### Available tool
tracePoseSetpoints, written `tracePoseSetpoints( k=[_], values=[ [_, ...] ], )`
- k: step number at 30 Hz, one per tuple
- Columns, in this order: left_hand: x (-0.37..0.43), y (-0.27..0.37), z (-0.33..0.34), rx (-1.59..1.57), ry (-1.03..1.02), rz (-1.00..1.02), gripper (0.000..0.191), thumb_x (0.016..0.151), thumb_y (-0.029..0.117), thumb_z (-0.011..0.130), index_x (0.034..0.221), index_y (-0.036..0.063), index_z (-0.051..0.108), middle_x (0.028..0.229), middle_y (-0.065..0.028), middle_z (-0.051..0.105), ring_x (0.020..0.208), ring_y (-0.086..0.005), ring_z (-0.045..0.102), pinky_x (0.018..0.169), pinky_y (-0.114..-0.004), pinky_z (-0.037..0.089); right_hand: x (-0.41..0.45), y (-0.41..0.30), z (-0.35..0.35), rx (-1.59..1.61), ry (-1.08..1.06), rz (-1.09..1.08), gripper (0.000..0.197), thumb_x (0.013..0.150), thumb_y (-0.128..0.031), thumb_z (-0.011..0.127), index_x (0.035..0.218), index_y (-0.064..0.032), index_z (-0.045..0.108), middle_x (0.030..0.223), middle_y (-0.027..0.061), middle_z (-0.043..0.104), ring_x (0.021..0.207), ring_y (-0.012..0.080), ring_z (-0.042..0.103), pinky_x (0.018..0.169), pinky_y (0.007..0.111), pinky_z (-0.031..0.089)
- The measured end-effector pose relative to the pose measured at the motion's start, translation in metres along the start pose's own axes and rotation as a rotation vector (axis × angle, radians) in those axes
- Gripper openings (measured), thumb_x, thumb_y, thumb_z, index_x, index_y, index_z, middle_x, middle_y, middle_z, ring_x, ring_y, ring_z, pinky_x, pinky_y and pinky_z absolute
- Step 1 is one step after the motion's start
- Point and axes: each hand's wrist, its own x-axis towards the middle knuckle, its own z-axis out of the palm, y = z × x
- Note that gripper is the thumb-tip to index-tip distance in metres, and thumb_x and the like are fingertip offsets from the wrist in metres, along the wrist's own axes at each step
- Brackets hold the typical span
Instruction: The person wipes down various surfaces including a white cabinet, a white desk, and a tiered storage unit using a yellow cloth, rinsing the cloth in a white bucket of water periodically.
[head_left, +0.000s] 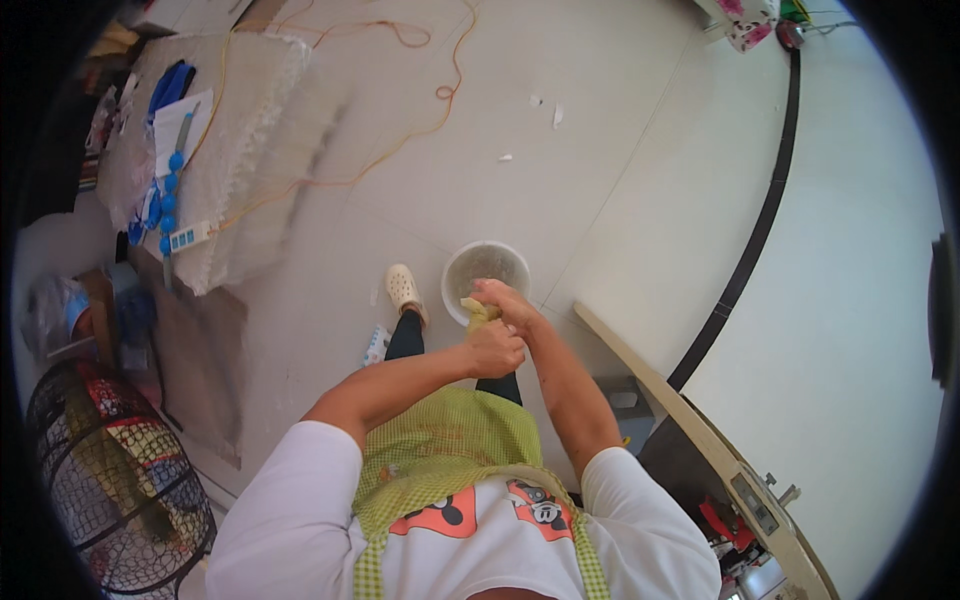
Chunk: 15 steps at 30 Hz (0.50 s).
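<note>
A white plastic bucket (450, 289) stands on the floor in front of me, its inside greyish. Above its near rim, a twisted yellowish cloth (477, 309) is bunched between my two hands. My left hand (495, 349) is closed in a fist around the cloth's near part. Just beyond it, my right hand (504, 301) grips the cloth with some fingers extended over the bucket. The hands overlap at the wrist, so part of the cloth is hidden. A green checked apron (450, 435) hangs over my lap.
On the left are a plastic-wrapped slab (255, 150), a power strip (191, 236) and a mesh basket (124, 487). An orange cord (405, 142) crosses the tiled floor. An open door (705, 442) with a lock stands at right. White scraps (557, 116) lie ahead.
</note>
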Motion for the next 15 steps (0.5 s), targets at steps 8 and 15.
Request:
tracePoseSetpoints(
  k=[8,15],
  values=[
    [0.014,-0.031,-0.073,-0.823,0.850,-1.460,0.030,0.079,0.032,0.066,0.065,0.0082,0.054,0.065,-0.0048,0.052,0.054,-0.0159,0.048,0.055,-0.033,0.045,-0.039,-0.022,-0.005,-0.293,0.311,-0.122,0.050,0.087,-0.046,0.050,0.120,-0.0095,0.047,0.118,0.0078,0.050,0.109,0.0232,0.048,0.087,0.044,0.041],
    [-0.002,0.023,-0.158,-1.047,0.229,-1.381,0.043,0.073,0.035,0.072,0.103,0.0071,0.056,0.093,-0.0085,0.059,0.086,-0.0187,0.057,0.072,-0.031,0.049,-0.084,-0.084,0.055,-0.007,0.315,-0.289,0.025,0.086,-0.024,0.058,0.101,-0.0043,0.054,0.088,0.0061,0.059,0.075,0.0127,0.055,0.068,0.027,0.048]
  ],
)
